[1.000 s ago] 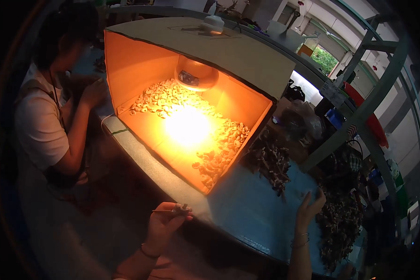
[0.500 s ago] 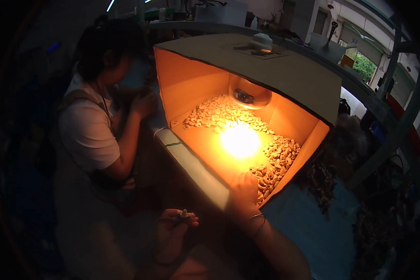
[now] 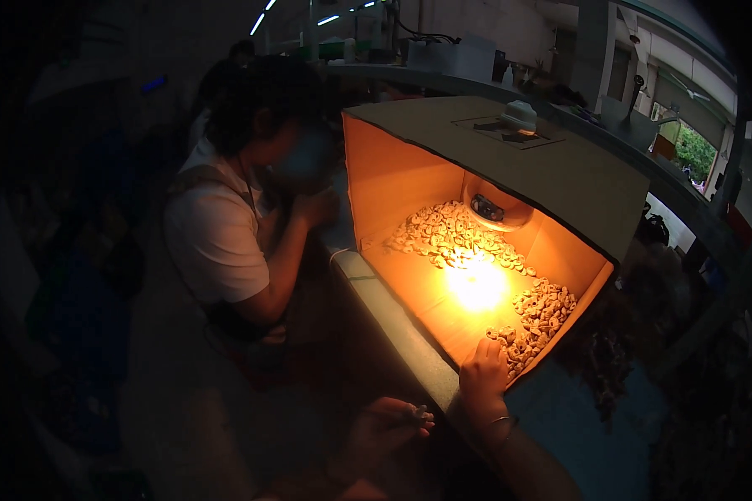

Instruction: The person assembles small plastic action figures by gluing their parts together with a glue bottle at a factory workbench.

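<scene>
Tan pieces [image 3: 545, 311] glow (lamplit); right hand [image 3: 485, 377] alongside.

Prob. a workshop: a cardboard box [image 3: 572, 159], open-fronted, sits on a worktop [image 3: 397, 309] w/ a lamp [image 3: 514, 219] inside, lighting heaps of small pcs [image 3: 547, 309] on the box floor. Left of the box, a co-worker [image 3: 217, 242] in a pale short-sleeved top has head bowed & hands up in front, w/ another person [image 3: 213, 88] further back. Behind the box runs a long shelf [image 3: 393, 73] w/ assorted containers [image 3: 468, 58]; beyond it, tube lights [image 3: 263, 17], a column [image 3: 593, 42] &, to the box's rear right, a lg opening onto greenery [image 3: 693, 154].
</scene>
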{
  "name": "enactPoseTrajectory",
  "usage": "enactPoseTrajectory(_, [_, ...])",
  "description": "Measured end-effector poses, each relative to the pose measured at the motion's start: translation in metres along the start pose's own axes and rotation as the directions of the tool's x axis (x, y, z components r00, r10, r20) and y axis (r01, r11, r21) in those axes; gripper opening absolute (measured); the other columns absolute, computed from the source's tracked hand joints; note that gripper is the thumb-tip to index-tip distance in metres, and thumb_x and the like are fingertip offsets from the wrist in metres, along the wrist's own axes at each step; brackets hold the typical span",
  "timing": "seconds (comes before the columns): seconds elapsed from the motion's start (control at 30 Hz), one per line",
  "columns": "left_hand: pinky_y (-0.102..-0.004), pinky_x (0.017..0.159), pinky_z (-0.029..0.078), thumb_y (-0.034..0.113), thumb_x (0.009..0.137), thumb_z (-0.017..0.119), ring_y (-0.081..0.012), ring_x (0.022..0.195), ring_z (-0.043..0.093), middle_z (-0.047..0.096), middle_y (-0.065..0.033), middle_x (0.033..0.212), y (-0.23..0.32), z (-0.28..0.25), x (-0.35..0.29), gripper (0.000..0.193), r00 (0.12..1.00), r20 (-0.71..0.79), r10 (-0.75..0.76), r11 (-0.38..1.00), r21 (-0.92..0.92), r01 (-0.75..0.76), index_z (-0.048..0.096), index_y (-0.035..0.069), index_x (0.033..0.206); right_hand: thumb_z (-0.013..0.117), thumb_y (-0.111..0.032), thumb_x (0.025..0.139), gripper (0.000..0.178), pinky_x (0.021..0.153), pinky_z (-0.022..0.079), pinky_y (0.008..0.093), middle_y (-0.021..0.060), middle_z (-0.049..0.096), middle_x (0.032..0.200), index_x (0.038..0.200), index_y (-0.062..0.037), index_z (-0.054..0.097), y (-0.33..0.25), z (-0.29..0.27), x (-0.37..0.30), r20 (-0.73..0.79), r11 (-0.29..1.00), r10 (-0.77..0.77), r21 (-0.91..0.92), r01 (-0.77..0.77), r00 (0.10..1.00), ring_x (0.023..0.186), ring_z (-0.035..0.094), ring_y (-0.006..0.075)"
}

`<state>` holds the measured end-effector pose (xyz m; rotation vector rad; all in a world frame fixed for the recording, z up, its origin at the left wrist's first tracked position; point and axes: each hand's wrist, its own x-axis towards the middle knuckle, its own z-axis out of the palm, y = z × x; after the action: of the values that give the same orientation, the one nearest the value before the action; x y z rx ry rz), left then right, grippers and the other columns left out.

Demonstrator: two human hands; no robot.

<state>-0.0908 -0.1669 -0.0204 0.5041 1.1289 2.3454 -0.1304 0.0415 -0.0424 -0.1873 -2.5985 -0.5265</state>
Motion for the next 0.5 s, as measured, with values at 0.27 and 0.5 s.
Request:
enactPoseTrajectory(0.27, [-0.0379, 0.076, 0.053, 0.002, 0.082, 0.058, -0.025, 0.088, 0.063, 0.062, -0.0143, 0.096, -0.014, 0.032, -0.004, 0.024, 0.993, 0.111, -0.036, 0.998, 0.059, 0.029, 0.048, 0.004, 0.104, 0.06, -0.005, 0.078, 0.012, 0.055, 0.045, 0.033, 0.008, 0.055, 0.074, 0.088, -0.0053, 0.054, 0.014, -0.084, -0.058, -0.185, 0.512, 0.076, 0.851, 0.12, 0.98, 0.064, 0.056, 0.0228])
enactPoseTrajectory(0.5, [-0.0336, 0.078, 0.049, 0.019, 0.083, 0.064, -0.0224, 0.086, 0.061, 0.062, -0.0159, 0.096, -0.054, 0.091, 0.011, 0.035, 0.889, 0.372, -0.266, 0.963, 0.06, 0.263, 0.047, 0.002, 0.108, 0.065, -0.004, 0.078, 0.021, 0.067, 0.051, 0.0291, 0.0109, 0.066, 0.087, 0.098, -0.0035, 0.059, 0.092, -0.126, -0.143, 0.207, -0.094, 0.507, 0.978, -0.185, 0.836, 0.077, 0.066, 0.0205])
